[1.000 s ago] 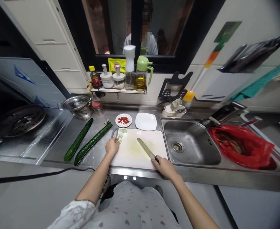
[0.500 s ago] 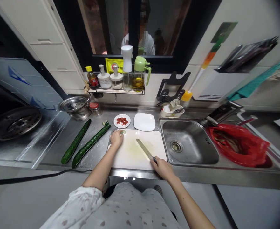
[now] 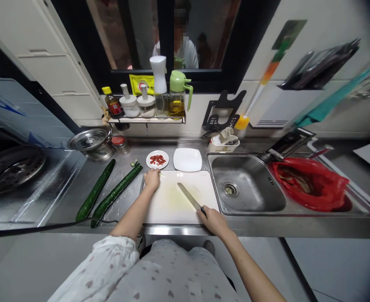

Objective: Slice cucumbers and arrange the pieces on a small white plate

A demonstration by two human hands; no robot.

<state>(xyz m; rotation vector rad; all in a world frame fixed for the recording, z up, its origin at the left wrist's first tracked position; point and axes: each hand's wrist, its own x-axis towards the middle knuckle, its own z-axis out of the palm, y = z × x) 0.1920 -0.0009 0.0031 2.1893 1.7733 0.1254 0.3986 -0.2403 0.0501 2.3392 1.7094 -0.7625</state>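
Observation:
A white cutting board (image 3: 169, 209) with a faint green stain lies in front of me. At its far left corner my left hand (image 3: 152, 180) has its fingers curled in on a small cucumber piece (image 3: 161, 174), mostly hidden by them. My right hand (image 3: 214, 220) is closed round the black handle of a kitchen knife (image 3: 188, 195), whose blade rests over the board, pointing away to the left. Two cucumbers, one plain (image 3: 96, 190) and one with a cut far end (image 3: 118, 194), lie left of the board. Small cucumber bits (image 3: 134, 163) sit by that end.
Behind the board stand a round plate of chopped red pieces (image 3: 157, 160) and a white square plate (image 3: 187, 160). A sink (image 3: 250, 184) lies to the right, with a red plastic bag (image 3: 329, 188) beyond. A lidded steel pot (image 3: 92, 142) is back left.
My left hand's fingers have closed in over the small cucumber piece, which now shows less. The knife stays in my right hand, almost unmoved. The view has shifted slightly.

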